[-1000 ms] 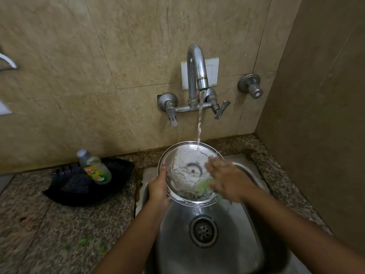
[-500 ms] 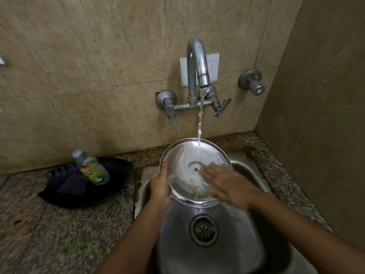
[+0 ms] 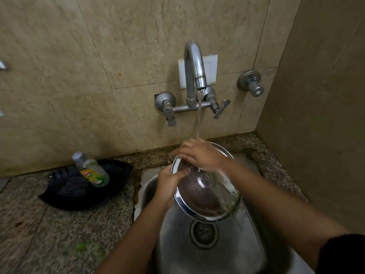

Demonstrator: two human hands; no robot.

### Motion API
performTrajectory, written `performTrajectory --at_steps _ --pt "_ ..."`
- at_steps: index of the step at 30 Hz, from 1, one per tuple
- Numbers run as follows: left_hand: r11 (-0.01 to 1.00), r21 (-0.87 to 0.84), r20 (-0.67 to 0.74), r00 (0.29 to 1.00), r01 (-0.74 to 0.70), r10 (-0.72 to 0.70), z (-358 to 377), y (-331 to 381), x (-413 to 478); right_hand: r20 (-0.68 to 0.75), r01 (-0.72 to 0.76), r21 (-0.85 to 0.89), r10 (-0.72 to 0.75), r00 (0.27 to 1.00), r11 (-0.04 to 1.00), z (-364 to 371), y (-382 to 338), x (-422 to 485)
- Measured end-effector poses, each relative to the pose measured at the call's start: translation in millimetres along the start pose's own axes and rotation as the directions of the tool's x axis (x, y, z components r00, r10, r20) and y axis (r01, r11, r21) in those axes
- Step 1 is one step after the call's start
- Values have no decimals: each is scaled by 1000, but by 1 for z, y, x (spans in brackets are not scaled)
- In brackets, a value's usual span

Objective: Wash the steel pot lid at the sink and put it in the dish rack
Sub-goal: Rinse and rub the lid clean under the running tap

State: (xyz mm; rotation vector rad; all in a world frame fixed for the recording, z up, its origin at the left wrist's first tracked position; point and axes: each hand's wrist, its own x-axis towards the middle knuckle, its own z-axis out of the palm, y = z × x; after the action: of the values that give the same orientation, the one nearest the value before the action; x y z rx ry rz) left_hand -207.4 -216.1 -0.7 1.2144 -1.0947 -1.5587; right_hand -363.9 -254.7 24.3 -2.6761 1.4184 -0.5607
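The round steel pot lid (image 3: 207,196) is held tilted over the steel sink (image 3: 217,250), under the running tap (image 3: 194,72). My left hand (image 3: 169,184) grips its left rim, thumb on the inner face. My right hand (image 3: 199,155) lies across the lid's upper edge, fingers curled over the far rim where the water stream lands. Water runs down the lid's face. No dish rack is in view.
A black tray (image 3: 83,186) on the granite counter at the left holds a dish-soap bottle (image 3: 90,171) and a dark scrub pad (image 3: 72,187). A separate wall valve (image 3: 251,85) sits right of the tap. A side wall closes in on the right. The sink drain (image 3: 203,232) lies below the lid.
The lid has dropped lower and tilted toward me. My right hand has moved from the lid's lower right face up to its top rim, under the stream.
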Motion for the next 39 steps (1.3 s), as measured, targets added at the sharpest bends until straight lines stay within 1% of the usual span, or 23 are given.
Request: performTrajectory --at_steps 1,3,4,6,8,11,13,14,16,17,19,20,21,24,27,29,31,33,34,35,36,37,39 --pt "1000 2 3 1000 6 -6 -2 1 -1 3 -115 149 116 993 982 -3 11 -6" --pt "999 -25 -10 999 32 -33 -6 0 -1 89 -387 440 390 917 810 -14 33 -20" --pt "998 -35 -23 999 46 -46 -7 0 -1 93 -441 494 459 884 749 -17 41 -25" --pt "998 -40 -29 998 54 -55 -9 0 0 66 -470 473 502 863 746 -19 46 -28" --pt "998 -42 -8 999 49 -49 -7 0 3 28 -421 369 443 896 829 -17 36 -18" --pt "1000 -15 8 1000 7 -7 4 4 4 56 -143 134 137 989 981 -7 5 6" --pt "1000 4 -3 1000 -12 12 7 7 5 96 -16 73 9 995 997 -9 -8 14" --pt "1000 5 -1 1000 -18 18 6 10 4 86 4 99 -12 996 995 -11 -7 14" --pt "1000 7 6 1000 -19 19 1 14 2 18 -74 237 72 997 969 -15 5 6" --pt "1000 0 5 1000 -11 11 -2 16 1 5 -188 343 198 980 920 -19 14 -2" --pt "1000 -21 -10 1000 7 -7 -10 16 -1 64 -386 563 427 902 731 -27 30 -18" --pt "1000 -26 -19 1000 11 -12 -13 16 -1 80 -422 598 473 877 682 -29 35 -22" --pt "1000 -25 -22 1000 13 -14 -15 16 -1 77 -433 580 483 872 690 -30 36 -23" --pt "1000 20 23 1000 -19 19 -12 19 1 109 -372 510 371 922 776 -29 20 -8" --pt "993 79 98 992 -87 79 -2 21 1 143 -117 338 72 987 934 -25 -6 9" --pt "989 95 101 990 -110 101 -1 23 1 127 -84 349 42 991 933 -27 -8 8" --pt "991 80 51 993 -109 105 -6 24 0 63 -214 543 215 975 812 -28 3 -3" --pt "994 30 -28 994 -103 103 -12 19 -3 27 -344 739 485 874 579 -27 20 -20" --pt "995 2 -64 993 -101 101 -16 15 -4 15 -361 796 581 814 485 -26 27 -27" --pt "995 -15 -87 992 -94 92 -18 12 -5 -10 -358 818 634 773 450 -25 31 -32" --pt "997 -18 -92 993 -77 75 -20 9 -5 -39 -352 816 652 757 458 -23 33 -33" --pt "999 -6 -77 996 -38 37 -20 7 -5 -51 -346 810 645 763 474 -24 32 -32" --pt "997 33 25 997 76 -77 -19 9 -2 4 -363 782 579 816 507 -26 26 -23"
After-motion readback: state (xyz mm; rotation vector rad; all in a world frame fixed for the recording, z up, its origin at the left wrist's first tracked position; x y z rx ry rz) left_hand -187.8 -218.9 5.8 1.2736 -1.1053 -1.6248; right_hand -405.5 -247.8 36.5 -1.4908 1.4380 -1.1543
